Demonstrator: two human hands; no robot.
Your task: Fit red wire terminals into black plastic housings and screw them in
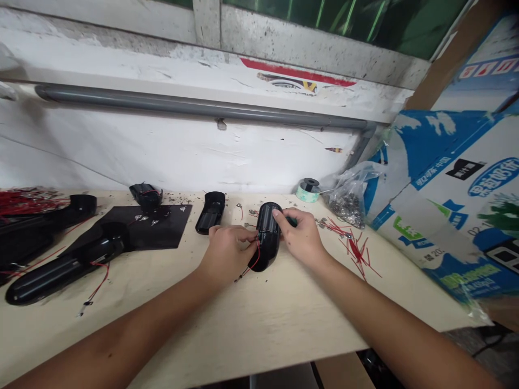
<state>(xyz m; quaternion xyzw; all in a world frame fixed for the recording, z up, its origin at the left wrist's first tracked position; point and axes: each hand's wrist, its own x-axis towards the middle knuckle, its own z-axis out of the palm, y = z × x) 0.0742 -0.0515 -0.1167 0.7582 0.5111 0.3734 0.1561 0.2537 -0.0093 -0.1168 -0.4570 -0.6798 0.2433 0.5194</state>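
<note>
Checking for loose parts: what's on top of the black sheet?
Small metal pieces lie on the black sheet; a black housing overlaps its back edge, a longer housing its left; what they cover is hidden.

From the person's head, above the near side of the pale wooden workbench, the lone camera looks forward and down at close range, facing the white wall beyond the workbench.

Black shells, red wires and a bag of metal parts are lying across a pale worktable, marking an assembly workshop; a grey pipe is running along the scuffed wall.
</note>
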